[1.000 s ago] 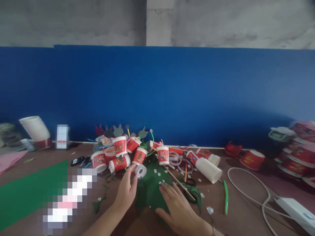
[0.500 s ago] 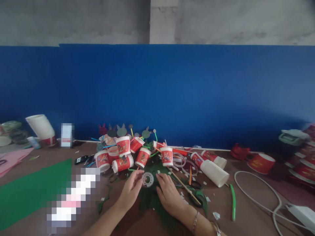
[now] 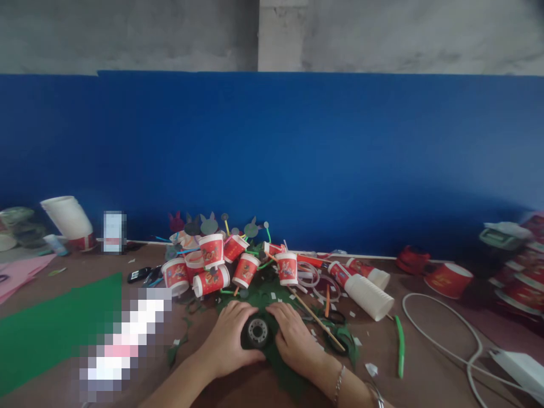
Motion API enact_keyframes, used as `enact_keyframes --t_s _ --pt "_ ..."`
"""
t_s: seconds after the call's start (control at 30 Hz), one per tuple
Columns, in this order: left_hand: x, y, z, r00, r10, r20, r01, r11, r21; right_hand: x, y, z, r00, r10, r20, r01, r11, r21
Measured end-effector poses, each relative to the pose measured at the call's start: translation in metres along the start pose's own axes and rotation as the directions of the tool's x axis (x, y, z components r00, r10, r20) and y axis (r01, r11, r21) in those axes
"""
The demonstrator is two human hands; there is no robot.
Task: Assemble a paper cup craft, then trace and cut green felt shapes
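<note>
A small roll of tape (image 3: 257, 332) with a grey hub sits on a dark green felt piece (image 3: 272, 294) on the brown table. My left hand (image 3: 232, 337) curls around its left side and my right hand (image 3: 293, 337) curls around its right side, fingers bent and touching the roll. Just beyond the hands lies a heap of red and white paper cups (image 3: 212, 266) with coloured straws and grey cut-out shapes.
A green sheet (image 3: 46, 328) lies at the left and a white cup stack (image 3: 368, 296) at the right. A thin wooden stick (image 3: 317, 317), a green straw (image 3: 399, 345), a white cable (image 3: 442, 334) and red bowls (image 3: 448, 280) lie to the right. A blue wall panel stands behind.
The roll was held up in my left fingers; it has come down onto the green felt. My right hand has moved left to it, and both hands now cup it.
</note>
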State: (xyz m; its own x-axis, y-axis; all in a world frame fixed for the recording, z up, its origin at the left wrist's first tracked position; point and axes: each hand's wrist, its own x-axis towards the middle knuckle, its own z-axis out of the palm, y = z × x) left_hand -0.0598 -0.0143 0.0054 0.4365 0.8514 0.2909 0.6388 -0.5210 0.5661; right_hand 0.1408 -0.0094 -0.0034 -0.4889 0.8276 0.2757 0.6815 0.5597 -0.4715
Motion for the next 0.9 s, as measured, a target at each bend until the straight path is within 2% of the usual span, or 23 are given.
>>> enact_keyframes --t_s 0.13,0.27,0.37,0.47,0.53,0.6,0.73,0.9 --pt "0.001 0.006 0.002 0.999 -0.026 0.027 0.026 0.999 0.026 0.002 0.003 0.0 1.0 -0.001 -0.023 0.001 1.0 0.029" --pt "0.002 0.005 0.003 0.998 -0.034 0.044 0.033 0.999 0.005 0.012 0.015 -0.013 0.989 0.042 -0.144 -0.028 0.995 0.097" --pt "0.001 0.002 0.003 0.999 -0.017 0.048 0.017 1.0 0.002 0.022 0.029 -0.04 0.96 0.152 -0.233 -0.116 0.98 0.16" --pt "0.0 0.001 0.004 0.999 -0.004 0.047 0.004 1.0 0.012 0.027 0.046 -0.078 0.927 0.295 -0.232 -0.251 0.946 0.203" --pt "0.0 0.001 0.005 0.999 -0.01 0.041 0.009 1.0 0.019 0.026 0.056 -0.099 0.887 0.399 -0.234 -0.364 0.914 0.177" --pt "0.0 0.001 0.006 0.999 -0.015 0.034 0.015 1.0 0.016 0.022 0.066 -0.113 0.871 0.447 -0.204 -0.442 0.894 0.073" --pt "0.002 -0.001 0.01 0.999 -0.011 0.031 0.011 1.0 -0.006 0.016 0.084 -0.117 0.838 0.518 -0.173 -0.537 0.839 -0.089" --pt "0.004 -0.001 0.013 1.0 0.024 -0.002 -0.024 1.0 0.012 0.023 0.099 -0.108 0.824 0.532 -0.192 -0.558 0.821 -0.117"
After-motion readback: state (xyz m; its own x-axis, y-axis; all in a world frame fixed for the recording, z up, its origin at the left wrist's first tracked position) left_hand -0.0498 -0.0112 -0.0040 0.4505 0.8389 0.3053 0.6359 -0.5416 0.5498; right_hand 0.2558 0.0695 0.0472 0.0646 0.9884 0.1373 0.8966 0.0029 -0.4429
